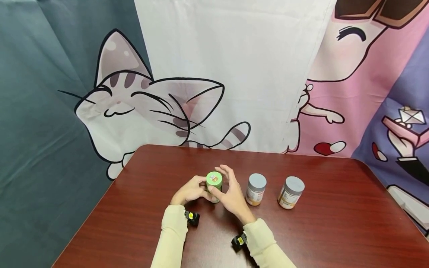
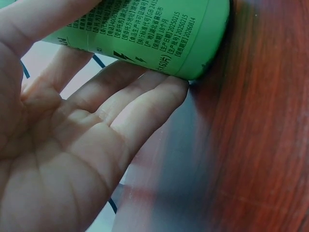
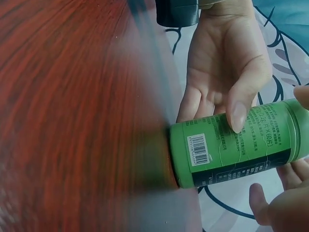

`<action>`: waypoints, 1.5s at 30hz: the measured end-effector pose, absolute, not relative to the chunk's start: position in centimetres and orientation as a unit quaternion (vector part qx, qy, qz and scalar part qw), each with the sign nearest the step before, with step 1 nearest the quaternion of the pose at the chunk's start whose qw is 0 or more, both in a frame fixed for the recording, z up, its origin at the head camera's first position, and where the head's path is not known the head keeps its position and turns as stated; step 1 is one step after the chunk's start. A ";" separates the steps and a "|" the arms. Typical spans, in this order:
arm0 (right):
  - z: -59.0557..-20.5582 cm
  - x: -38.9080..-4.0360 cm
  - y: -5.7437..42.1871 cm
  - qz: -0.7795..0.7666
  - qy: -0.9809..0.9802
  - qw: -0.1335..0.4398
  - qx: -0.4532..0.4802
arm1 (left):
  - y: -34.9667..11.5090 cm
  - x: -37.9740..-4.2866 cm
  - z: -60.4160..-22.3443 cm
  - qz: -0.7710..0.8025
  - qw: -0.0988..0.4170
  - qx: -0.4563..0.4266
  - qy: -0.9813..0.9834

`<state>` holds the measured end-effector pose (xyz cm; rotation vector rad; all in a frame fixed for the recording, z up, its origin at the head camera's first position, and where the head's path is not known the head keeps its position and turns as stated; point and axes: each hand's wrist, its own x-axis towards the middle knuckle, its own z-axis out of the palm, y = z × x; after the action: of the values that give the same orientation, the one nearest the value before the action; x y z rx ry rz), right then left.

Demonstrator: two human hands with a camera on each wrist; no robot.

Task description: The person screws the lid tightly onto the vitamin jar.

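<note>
A green tablet bottle (image 1: 214,179) with a light green lid stands upright between both hands; its base is right at the tabletop. The left hand (image 1: 193,190) grips its lower body from the left, the thumb lying across the printed label (image 3: 231,145) in the right wrist view and the fingers behind. From the right, the right hand (image 1: 232,195) reaches round the lid, thumb at the front edge and a forefinger at the back. Its lower fingers (image 3: 260,198) hang off the bottle in the right wrist view. A barcode and rows of small print show on the label.
Two jars with grey lids, one nearer (image 1: 256,189) and one farther right (image 1: 291,192), stand upright to the right of the hands. All rest on a glossy reddish-brown table (image 1: 134,223). A cartoon-printed cloth (image 1: 234,56) hangs behind the table's far edge.
</note>
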<state>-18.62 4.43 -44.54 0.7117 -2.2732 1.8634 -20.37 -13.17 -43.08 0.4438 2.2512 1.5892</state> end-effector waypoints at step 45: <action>-41.3 -17.4 5.2 0.612 -0.745 0.015 0.265 | -13.0 -20.0 -42.3 0.557 0.181 0.163 0.794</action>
<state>-17.40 5.19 -41.32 0.8260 -2.3173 1.9062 -20.02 -12.99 -42.35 0.4605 2.2426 1.5726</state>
